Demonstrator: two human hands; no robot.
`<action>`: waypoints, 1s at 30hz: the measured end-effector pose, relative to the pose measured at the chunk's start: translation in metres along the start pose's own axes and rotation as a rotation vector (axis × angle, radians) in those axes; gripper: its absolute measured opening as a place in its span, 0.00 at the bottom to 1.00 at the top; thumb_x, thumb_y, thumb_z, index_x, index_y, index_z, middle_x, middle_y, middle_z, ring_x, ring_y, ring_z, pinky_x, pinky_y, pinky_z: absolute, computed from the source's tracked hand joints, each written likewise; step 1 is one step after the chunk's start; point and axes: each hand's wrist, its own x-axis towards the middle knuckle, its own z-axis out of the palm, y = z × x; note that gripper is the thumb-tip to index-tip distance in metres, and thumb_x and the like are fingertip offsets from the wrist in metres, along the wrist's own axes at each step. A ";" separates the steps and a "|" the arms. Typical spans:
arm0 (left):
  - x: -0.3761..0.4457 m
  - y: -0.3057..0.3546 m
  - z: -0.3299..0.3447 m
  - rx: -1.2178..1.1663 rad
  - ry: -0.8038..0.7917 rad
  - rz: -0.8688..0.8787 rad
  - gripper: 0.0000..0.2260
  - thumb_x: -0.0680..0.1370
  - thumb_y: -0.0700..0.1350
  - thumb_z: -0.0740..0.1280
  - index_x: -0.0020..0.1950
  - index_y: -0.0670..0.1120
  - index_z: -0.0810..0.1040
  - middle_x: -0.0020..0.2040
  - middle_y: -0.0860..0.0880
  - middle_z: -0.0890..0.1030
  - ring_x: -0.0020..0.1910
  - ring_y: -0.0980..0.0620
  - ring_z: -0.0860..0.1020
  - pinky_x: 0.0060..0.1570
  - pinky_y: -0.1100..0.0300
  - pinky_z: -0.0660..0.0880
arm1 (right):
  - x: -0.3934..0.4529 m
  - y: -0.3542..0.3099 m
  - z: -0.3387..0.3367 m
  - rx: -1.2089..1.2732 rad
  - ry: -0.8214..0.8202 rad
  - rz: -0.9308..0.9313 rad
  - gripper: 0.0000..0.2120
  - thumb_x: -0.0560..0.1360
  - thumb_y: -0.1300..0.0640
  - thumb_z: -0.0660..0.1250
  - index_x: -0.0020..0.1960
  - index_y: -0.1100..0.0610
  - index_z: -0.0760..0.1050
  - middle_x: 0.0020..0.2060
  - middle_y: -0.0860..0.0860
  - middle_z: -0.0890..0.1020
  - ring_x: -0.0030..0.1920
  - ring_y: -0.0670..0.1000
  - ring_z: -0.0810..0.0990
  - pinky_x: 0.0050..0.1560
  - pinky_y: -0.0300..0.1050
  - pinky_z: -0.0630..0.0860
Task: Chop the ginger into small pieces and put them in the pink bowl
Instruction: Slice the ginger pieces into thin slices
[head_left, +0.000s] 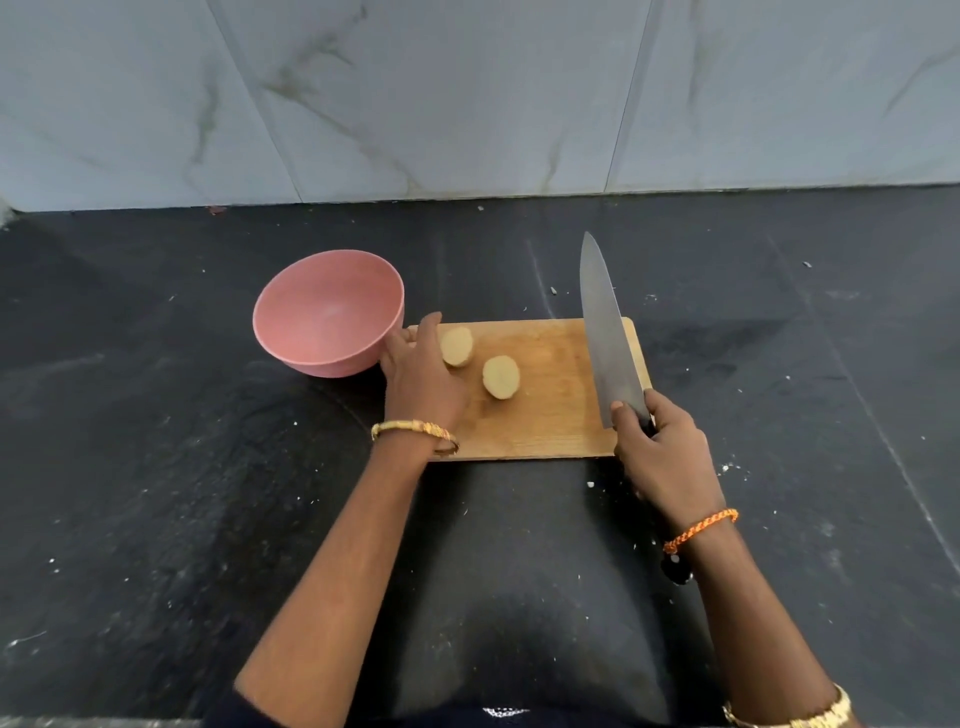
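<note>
Right hand (660, 447), nearest, grips the black handle of a long steel chef's knife (605, 332), blade lying across the rectangular wooden chopping board (550, 415). Left hand (421, 379), fingers relaxed, touches one of two pale ginger halves (501, 377). Beyond-left, touching the board's corner: round pink bowl (327, 312).

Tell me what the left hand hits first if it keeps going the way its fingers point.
The left hand points away and slightly left; its fingertips look already at the wall of the pink bowl, so the bowl comes first. Whether they touch it yet is unclear from this view.
</note>
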 end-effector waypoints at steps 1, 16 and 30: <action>-0.007 0.001 0.001 0.022 0.062 0.054 0.25 0.73 0.36 0.63 0.70 0.48 0.63 0.66 0.43 0.61 0.67 0.44 0.62 0.67 0.55 0.60 | -0.001 -0.001 0.002 0.007 0.009 -0.009 0.17 0.77 0.52 0.60 0.44 0.68 0.68 0.32 0.57 0.72 0.31 0.54 0.69 0.31 0.47 0.70; -0.008 0.035 0.026 -0.115 -0.155 0.272 0.21 0.69 0.46 0.74 0.60 0.51 0.73 0.52 0.52 0.77 0.51 0.54 0.77 0.50 0.63 0.75 | 0.037 -0.032 0.011 0.072 0.121 -0.153 0.17 0.78 0.53 0.58 0.39 0.67 0.70 0.28 0.55 0.72 0.31 0.53 0.71 0.34 0.44 0.68; -0.034 0.004 0.075 0.004 0.070 0.366 0.22 0.68 0.57 0.71 0.57 0.49 0.72 0.56 0.55 0.78 0.62 0.54 0.72 0.59 0.58 0.60 | 0.005 -0.002 -0.003 0.058 0.045 0.000 0.19 0.79 0.49 0.56 0.36 0.62 0.67 0.30 0.56 0.73 0.30 0.52 0.68 0.33 0.46 0.69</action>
